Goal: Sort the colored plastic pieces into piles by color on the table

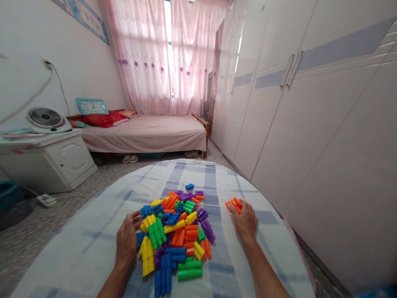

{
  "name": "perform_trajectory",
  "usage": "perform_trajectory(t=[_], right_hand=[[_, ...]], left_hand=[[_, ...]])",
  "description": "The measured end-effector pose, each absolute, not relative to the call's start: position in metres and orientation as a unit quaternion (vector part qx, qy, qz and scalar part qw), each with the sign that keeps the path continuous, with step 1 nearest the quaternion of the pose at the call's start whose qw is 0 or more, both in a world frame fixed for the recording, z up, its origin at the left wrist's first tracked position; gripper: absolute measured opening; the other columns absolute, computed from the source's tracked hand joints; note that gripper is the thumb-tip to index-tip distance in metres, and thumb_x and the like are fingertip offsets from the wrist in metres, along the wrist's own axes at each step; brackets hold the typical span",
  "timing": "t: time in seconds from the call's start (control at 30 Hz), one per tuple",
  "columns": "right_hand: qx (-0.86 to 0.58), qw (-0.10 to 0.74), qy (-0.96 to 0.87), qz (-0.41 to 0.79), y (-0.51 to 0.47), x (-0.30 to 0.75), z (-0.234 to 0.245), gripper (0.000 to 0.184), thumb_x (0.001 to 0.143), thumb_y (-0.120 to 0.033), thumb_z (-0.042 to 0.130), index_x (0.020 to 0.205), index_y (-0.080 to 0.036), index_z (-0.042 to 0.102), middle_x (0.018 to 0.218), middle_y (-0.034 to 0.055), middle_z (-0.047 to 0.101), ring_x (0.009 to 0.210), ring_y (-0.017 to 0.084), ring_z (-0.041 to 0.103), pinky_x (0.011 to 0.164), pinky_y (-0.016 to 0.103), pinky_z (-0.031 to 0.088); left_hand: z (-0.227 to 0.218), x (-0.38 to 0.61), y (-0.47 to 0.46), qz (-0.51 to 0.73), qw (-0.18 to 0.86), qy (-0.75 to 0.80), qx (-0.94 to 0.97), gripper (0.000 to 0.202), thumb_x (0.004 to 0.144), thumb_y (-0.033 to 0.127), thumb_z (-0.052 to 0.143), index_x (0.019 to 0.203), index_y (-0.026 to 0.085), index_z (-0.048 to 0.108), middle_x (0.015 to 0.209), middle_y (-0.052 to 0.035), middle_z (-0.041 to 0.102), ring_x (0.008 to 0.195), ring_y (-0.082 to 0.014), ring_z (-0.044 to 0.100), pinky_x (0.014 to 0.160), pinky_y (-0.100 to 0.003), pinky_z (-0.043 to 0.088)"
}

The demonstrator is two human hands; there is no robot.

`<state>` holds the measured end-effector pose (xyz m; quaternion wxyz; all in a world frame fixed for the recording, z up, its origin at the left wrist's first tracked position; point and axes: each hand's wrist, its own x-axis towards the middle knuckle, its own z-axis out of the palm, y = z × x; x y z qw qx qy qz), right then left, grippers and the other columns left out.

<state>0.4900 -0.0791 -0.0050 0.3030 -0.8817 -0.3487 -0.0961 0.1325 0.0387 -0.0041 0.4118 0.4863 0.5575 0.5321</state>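
Observation:
A heap of plastic bullet-shaped building blocks [178, 238] in blue, green, yellow, orange and purple lies in the middle of the round table. My left hand [125, 238] rests along the heap's left side, fingers loosely extended and apart, close to the blue and yellow blocks; whether the fingertips touch them is hard to see. To the right of the heap, my right hand [245, 219] has its thumb and fingers around orange blocks [234, 203] at the tabletop. The fingers partly cover these orange blocks. A single blue block [189, 186] lies just beyond the heap.
A white and blue checked cloth [102, 248] covers the table. Beyond stand a bed [149, 134] with a pink sheet and a white cabinet [74, 159] carrying a fan [46, 119]. Tall wardrobes [310, 124] line the right side.

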Motion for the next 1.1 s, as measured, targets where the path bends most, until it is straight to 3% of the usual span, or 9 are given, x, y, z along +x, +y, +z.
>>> perform_trajectory(t=[0.13, 0.3, 0.47, 0.67, 0.87, 1.1], right_hand=[[-0.866, 0.285, -0.39, -0.125, -0.081, 0.484, -0.004, 0.054, 0.082, -0.046, 0.05, 0.126, -0.016, 0.045, 0.126, 0.0145, 0.054, 0.111, 0.029, 0.052, 0.085, 0.039, 0.041], [-0.868, 0.254, -0.393, -0.168, -0.086, 0.484, -0.001, 0.048, 0.079, -0.037, 0.054, 0.123, -0.018, 0.048, 0.114, 0.0135, 0.056, 0.098, 0.027, 0.055, 0.076, 0.036, 0.043], [-0.865, 0.298, -0.383, -0.13, -0.085, 0.482, 0.001, 0.044, 0.081, -0.04, 0.052, 0.119, -0.018, 0.049, 0.109, 0.0113, 0.053, 0.093, 0.024, 0.056, 0.072, 0.031, 0.045], [-0.846, 0.349, -0.379, -0.135, -0.081, 0.481, 0.004, 0.044, 0.083, -0.043, 0.049, 0.118, -0.015, 0.052, 0.111, 0.0127, 0.053, 0.099, 0.025, 0.054, 0.08, 0.034, 0.045], [-0.746, 0.389, -0.516, -0.161, -0.074, 0.464, 0.013, 0.028, 0.086, -0.026, 0.044, 0.108, -0.017, 0.059, 0.112, 0.0114, 0.058, 0.107, 0.025, 0.05, 0.096, 0.042, 0.039], [-0.692, 0.285, -0.663, -0.02, -0.041, 0.441, 0.01, 0.034, 0.082, -0.013, 0.044, 0.105, -0.024, 0.065, 0.132, 0.005, 0.053, 0.126, 0.022, 0.041, 0.105, 0.043, 0.033]], left_hand=[[-0.002, 0.133, 0.037, 0.53, 0.41, 0.561, 0.485, 0.066, 0.083, 0.068, 0.029, 0.109, 0.016, 0.06, 0.101, -0.0114, 0.065, 0.087, -0.0237, 0.064, 0.081, -0.042, 0.051], [0.004, 0.135, 0.035, 0.533, 0.406, 0.563, 0.484, 0.067, 0.082, 0.069, 0.028, 0.106, 0.015, 0.061, 0.096, -0.0113, 0.065, 0.084, -0.0238, 0.064, 0.08, -0.042, 0.052], [0.002, 0.136, 0.035, 0.534, 0.408, 0.557, 0.487, 0.068, 0.082, 0.069, 0.028, 0.106, 0.014, 0.061, 0.1, -0.0122, 0.065, 0.088, -0.0239, 0.064, 0.084, -0.043, 0.05], [0.003, 0.136, 0.035, 0.534, 0.406, 0.558, 0.488, 0.068, 0.082, 0.069, 0.028, 0.106, 0.014, 0.061, 0.099, -0.0119, 0.066, 0.086, -0.0233, 0.064, 0.084, -0.043, 0.05], [0.001, 0.134, 0.036, 0.532, 0.403, 0.557, 0.494, 0.069, 0.082, 0.069, 0.028, 0.104, 0.014, 0.061, 0.099, -0.0124, 0.066, 0.086, -0.0234, 0.064, 0.082, -0.042, 0.051], [0.002, 0.135, 0.038, 0.533, 0.405, 0.559, 0.489, 0.068, 0.083, 0.068, 0.028, 0.106, 0.013, 0.062, 0.097, -0.0132, 0.066, 0.086, -0.0241, 0.065, 0.083, -0.043, 0.051]])
